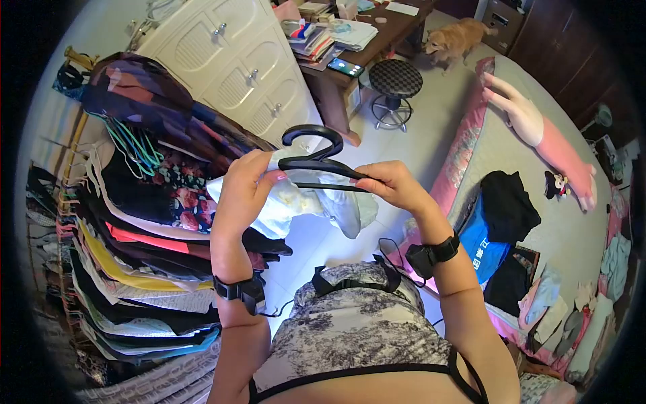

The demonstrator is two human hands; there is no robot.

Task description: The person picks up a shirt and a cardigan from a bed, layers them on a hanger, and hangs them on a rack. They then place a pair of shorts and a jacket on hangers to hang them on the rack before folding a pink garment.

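Note:
A black clothes hanger (pixel 316 163) is held up in front of my body, its hook at the top. My right hand (pixel 397 183) pinches the bare right end of the hanger. At the other end, my left hand (pixel 243 185) is closed on a pale garment (pixel 286 210) around the hanger's left arm. The garment hangs crumpled below the hanger, and its exact kind cannot be made out. My left fingertips are partly hidden behind the cloth and the hanger.
On the left, a rack holds many hung clothes (pixel 145 276) and several turquoise hangers (pixel 134 145). Behind it stands a cream cabinet (pixel 232 74). A round stool (pixel 396 79), a desk (pixel 397 27) and a dog (pixel 457 42) are farther back. Folded black clothing (pixel 508 205) lies on the bed (pixel 464 145).

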